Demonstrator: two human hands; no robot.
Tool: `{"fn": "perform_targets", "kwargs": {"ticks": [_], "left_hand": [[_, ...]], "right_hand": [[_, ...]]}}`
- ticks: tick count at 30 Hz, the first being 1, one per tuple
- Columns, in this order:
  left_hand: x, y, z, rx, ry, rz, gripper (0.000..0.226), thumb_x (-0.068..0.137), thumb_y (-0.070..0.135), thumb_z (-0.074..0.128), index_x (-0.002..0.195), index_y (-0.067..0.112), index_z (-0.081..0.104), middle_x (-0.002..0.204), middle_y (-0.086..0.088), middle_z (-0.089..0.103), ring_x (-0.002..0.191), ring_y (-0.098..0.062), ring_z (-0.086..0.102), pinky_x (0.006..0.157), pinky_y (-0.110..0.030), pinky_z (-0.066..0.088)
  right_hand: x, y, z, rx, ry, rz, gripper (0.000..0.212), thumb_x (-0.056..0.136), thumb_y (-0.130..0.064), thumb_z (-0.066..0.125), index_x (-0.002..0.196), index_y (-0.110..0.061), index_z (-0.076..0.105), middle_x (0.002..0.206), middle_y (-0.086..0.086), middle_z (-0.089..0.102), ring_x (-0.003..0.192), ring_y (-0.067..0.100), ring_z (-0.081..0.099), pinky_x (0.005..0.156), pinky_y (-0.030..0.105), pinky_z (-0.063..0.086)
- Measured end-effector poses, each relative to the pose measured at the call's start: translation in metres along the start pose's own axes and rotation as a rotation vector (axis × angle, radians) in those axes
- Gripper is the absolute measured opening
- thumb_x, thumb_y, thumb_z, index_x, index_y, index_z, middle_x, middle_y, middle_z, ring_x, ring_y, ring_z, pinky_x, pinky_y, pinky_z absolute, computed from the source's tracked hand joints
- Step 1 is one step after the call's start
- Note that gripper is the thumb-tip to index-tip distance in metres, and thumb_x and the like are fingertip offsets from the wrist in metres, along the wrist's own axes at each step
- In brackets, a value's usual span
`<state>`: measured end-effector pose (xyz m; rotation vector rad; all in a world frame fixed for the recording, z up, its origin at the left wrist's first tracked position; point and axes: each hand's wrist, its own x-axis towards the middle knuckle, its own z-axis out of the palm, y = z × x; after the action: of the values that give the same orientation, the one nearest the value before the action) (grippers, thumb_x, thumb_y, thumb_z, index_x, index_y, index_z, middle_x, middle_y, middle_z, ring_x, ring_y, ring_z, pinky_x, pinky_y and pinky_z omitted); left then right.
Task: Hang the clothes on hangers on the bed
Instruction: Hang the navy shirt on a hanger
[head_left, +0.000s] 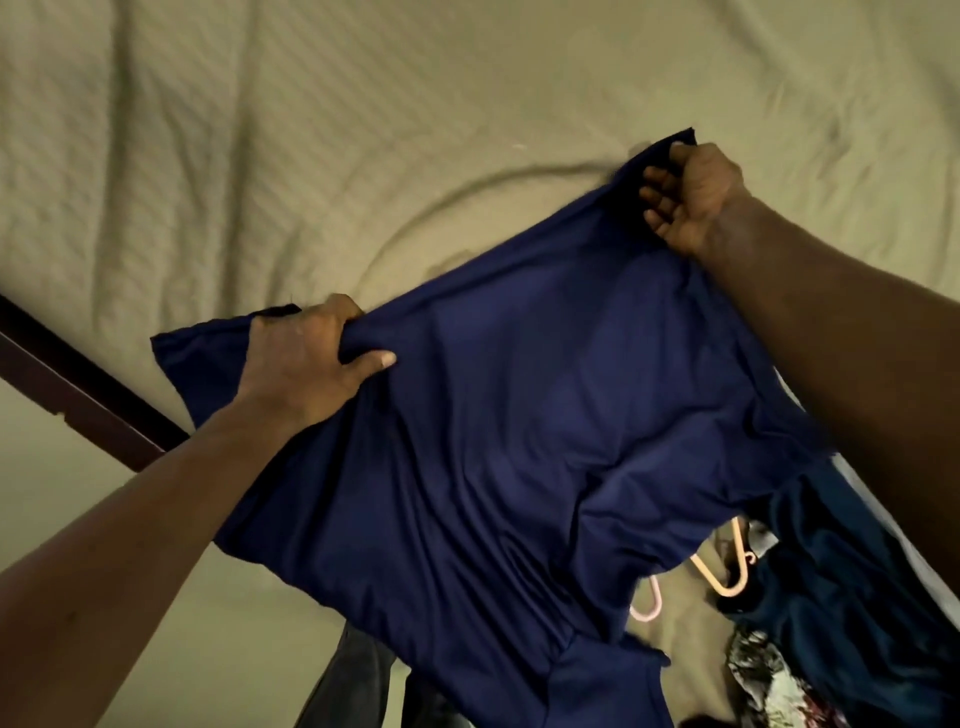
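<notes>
Bed (260, 130): beige quilted cover, creased, spread beyond both grips on navy garment (519, 415). Dark wood rail (78, 379) outboard of L hand (306, 358). Well below R hand (691, 197), lying on cover: pink hanger (658, 597), peach hanger (714, 582), dark teal garment (831, 571), floral cloth (763, 670). Peach hanger just beside teal garment; hangers near, not touching.
</notes>
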<state>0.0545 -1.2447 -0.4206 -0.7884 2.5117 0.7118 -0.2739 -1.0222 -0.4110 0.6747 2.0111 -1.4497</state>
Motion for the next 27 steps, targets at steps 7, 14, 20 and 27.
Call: {"fn": "perform_targets", "kwargs": {"ticks": [7,14,20,27], "left_hand": [[-0.030,0.023,0.014,0.119,0.405,0.137,0.020,0.091,0.023,0.075,0.106,0.016,0.063,0.084,-0.003,0.070,0.071,-0.030,0.063,0.087,-0.047,0.040],[-0.085,0.050,0.067,0.284,0.380,0.418,0.038,0.085,0.017,0.077,0.122,0.016,0.068,0.097,-0.006,0.066,0.077,-0.031,0.066,0.085,-0.049,0.039],[-0.102,0.057,0.087,0.370,0.295,0.404,0.058,0.076,0.008,0.080,0.133,0.013,0.066,0.096,-0.010,0.061,0.071,-0.032,0.064,0.082,-0.048,0.041],[-0.131,0.079,0.090,0.375,0.041,0.492,0.062,0.083,0.053,0.069,0.133,0.017,0.066,0.130,-0.007,0.053,0.101,-0.027,0.061,0.050,-0.034,0.054]], "right_hand": [[-0.002,-0.013,-0.030,0.129,0.039,-0.012,0.073,0.077,-0.051,0.081,0.135,-0.014,0.056,0.120,0.003,0.066,0.100,0.021,0.070,0.072,0.036,0.063],[-0.007,0.013,-0.075,-0.039,0.204,0.027,0.017,0.089,0.007,0.061,0.090,-0.010,0.061,0.084,0.008,0.060,0.076,0.021,0.061,0.048,0.022,0.049],[-0.011,0.027,-0.124,-0.407,0.228,-0.145,0.043,0.085,0.007,0.065,0.121,-0.018,0.068,0.087,0.003,0.064,0.069,0.014,0.062,0.055,0.022,0.052],[-0.014,0.045,-0.127,-1.187,0.329,-0.293,0.062,0.084,-0.016,0.066,0.144,-0.021,0.051,0.143,0.013,0.051,0.133,0.034,0.048,0.111,0.047,0.038]]}}
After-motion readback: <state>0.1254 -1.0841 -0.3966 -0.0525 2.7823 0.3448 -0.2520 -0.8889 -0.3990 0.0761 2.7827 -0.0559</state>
